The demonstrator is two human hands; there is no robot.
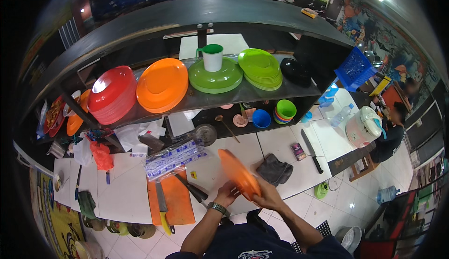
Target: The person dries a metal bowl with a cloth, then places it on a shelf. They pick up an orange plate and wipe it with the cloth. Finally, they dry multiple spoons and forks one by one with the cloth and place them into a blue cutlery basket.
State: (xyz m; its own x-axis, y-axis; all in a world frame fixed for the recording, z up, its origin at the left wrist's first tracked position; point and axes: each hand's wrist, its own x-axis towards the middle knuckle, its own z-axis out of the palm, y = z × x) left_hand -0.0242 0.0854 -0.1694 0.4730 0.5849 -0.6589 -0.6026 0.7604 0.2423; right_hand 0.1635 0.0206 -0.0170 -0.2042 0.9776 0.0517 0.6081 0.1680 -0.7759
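Note:
An orange plastic plate [238,173], blurred and tilted on edge, is held in front of my body above the white tiled counter [233,146]. My left hand [227,193], with a watch on its wrist, grips the plate's near left side. On the opposite side, my right hand [268,195] has its fingers on the near right rim. A crumpled dark grey cloth [275,169] lies just beyond my right hand. Left of my hands, a yellow-handled knife [162,203] rests on an orange cutting board [179,206], and a black-handled knife [193,188] lies across its corner.
The shelf ahead carries red plates [112,94], orange plates [162,85], green plates [261,67] and a white mug [212,60]. A large knife [310,150] lies at right, near a rice cooker [363,127]. Plastic-wrapped packets [177,159] lie left. A person [389,132] sits at far right.

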